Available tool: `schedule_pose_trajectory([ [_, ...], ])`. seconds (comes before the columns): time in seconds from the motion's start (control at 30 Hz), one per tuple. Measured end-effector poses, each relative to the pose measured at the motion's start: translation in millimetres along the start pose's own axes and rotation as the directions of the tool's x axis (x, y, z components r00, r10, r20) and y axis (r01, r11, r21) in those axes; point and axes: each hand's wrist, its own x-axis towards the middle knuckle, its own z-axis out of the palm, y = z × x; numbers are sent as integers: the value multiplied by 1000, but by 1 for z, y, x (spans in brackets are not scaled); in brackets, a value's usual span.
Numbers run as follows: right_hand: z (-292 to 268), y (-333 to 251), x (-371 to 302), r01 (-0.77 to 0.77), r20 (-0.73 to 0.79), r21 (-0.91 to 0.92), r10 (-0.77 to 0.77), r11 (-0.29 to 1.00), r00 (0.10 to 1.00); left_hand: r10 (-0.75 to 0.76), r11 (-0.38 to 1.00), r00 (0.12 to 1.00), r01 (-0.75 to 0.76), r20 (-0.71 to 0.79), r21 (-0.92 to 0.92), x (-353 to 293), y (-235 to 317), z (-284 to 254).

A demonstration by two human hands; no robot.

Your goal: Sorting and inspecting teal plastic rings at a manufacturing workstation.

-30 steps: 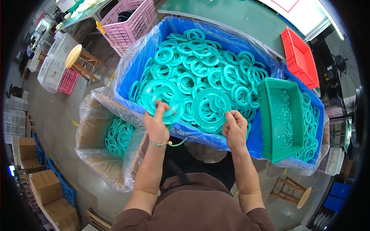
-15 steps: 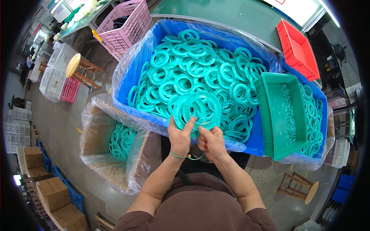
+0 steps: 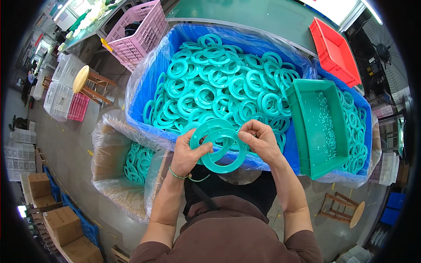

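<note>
Two overlapping teal plastic rings [image 3: 223, 168] are in my left hand [image 3: 186, 154], its thumb laid across them and the fingers behind. The rings are flat, wide-rimmed and fanned apart, one lower and to the right. Close by their right edge is my right hand [image 3: 262, 141], closed, with thumb and fingertips pinched together; whatever is between those fingertips is too small or hidden to make out. Just beyond both hands, a big blue bin [image 3: 169, 141] lined with clear plastic holds a heap of similar rings [image 3: 206, 96].
Across the bins at right rests a green tray [image 3: 307, 131] with many small white pieces. More rings lie in a plastic-lined carton [image 3: 105, 158] at left. A red crate [image 3: 335, 52], pink basket [image 3: 136, 37], green table [image 3: 245, 15] and wooden stools [image 3: 81, 79] stand around.
The rings have come nearer to me and fanned apart in my left hand. My right hand has moved to the right and up, from their lower edge to beside their right edge.
</note>
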Motion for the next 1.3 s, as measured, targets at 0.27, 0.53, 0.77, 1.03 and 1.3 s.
schedule_pose_trajectory([
  [0.27,2,3,-5,39,35,-81,-36,996,999,-128,985,991,124,-32,-121,1,-4,2],
  [0.53,0,6,-16,-357,257,327,281,875,925,-86,989,994,76,-72,-129,6,-13,5],
  [0.77,9,29,-16,-152,77,210,139,966,987,-75,981,993,57,-96,-187,7,-24,14],
  [1.03,9,6,-23,406,249,-502,-322,764,913,-208,958,978,203,1,-204,10,-15,3],
  [1.3,-2,22,-23,438,8,-501,-502,747,865,-168,968,984,152,-64,-198,14,-22,18],
])
